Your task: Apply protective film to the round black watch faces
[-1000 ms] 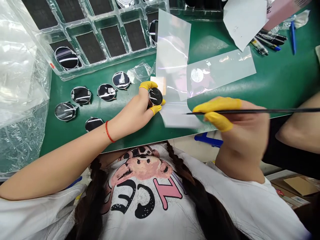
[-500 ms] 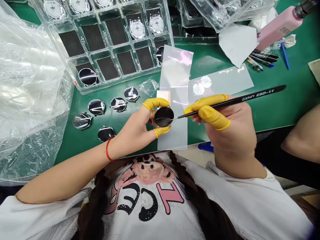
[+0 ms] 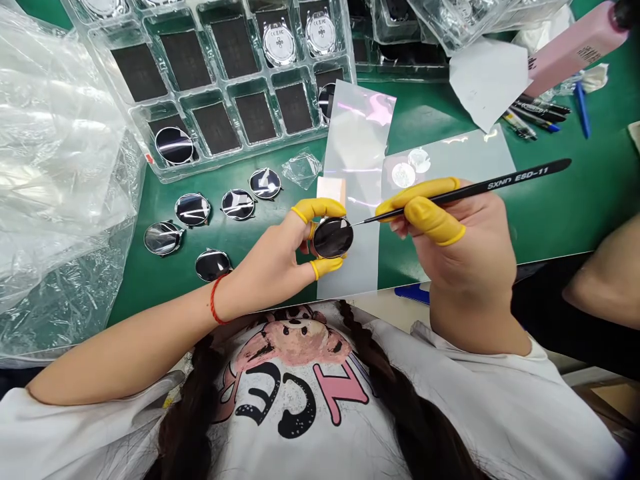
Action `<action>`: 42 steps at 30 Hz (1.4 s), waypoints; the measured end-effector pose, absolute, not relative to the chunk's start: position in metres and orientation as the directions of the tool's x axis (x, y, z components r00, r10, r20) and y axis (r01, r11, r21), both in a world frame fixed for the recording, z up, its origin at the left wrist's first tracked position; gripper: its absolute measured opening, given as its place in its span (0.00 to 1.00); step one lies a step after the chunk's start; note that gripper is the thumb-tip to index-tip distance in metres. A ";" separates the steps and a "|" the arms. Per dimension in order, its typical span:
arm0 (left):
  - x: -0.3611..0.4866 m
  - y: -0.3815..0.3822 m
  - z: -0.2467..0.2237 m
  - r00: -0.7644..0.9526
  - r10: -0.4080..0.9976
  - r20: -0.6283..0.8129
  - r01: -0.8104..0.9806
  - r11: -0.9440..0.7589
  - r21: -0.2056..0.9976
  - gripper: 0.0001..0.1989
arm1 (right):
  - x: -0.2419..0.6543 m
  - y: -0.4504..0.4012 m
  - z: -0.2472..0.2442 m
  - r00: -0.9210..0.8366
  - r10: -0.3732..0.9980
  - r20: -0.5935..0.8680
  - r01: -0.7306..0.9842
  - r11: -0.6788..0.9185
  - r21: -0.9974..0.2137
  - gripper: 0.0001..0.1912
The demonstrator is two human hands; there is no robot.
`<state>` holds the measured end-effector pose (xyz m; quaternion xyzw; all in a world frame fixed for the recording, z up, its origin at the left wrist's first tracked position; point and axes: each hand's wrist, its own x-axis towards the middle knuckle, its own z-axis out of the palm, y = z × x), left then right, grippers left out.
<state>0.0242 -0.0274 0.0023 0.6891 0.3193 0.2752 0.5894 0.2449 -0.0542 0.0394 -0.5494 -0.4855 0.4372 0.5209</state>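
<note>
Yellow finger cots cover fingertips on both hands. My left hand (image 3: 285, 250) grips a round, dark-faced watch case (image 3: 333, 238) by its edges, face up. In my right hand (image 3: 460, 233) is a thin black brush (image 3: 465, 192), pinched between thumb and fingers, its fine tip just beside the upper right rim of the case. Under the case lies a translucent sheet (image 3: 357, 147), with a small pale block (image 3: 331, 191) on it. Several similar watch cases (image 3: 193, 210) rest on the green table left of my left hand.
A clear compartment tray (image 3: 210, 155) holds several watch cases at the back. Plastic bags (image 3: 60, 173) cover the left side. At the back right are a pink bottle (image 3: 575, 53), pens (image 3: 537, 113) and white paper (image 3: 490, 80). Another person's arm (image 3: 605, 280) shows at right.
The brush tip has moved off the face of the watch case to beside its rim. The case has tilted slightly in my left hand, and the view has shifted a little.
</note>
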 end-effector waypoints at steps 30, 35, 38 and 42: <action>0.003 -0.031 0.013 0.674 0.736 -0.059 0.488 -0.384 0.784 0.21 | 0.262 -0.053 0.039 0.408 0.820 0.401 0.236 0.330 -0.914 0.07; -0.028 -0.034 0.010 0.596 0.797 -0.098 0.769 -0.531 0.356 0.21 | 0.293 -0.062 0.013 0.532 0.723 0.440 0.349 0.287 -0.892 0.07; -0.032 -0.041 0.011 0.626 0.780 -0.014 0.743 -0.591 0.316 0.29 | 0.304 -0.088 -0.002 0.441 0.813 0.380 0.592 0.055 -0.804 0.07; -0.014 -0.055 0.009 0.818 0.552 0.164 0.477 -0.809 0.343 0.28 | 0.307 -0.130 -0.015 -0.028 0.959 0.282 0.825 0.182 -0.536 0.12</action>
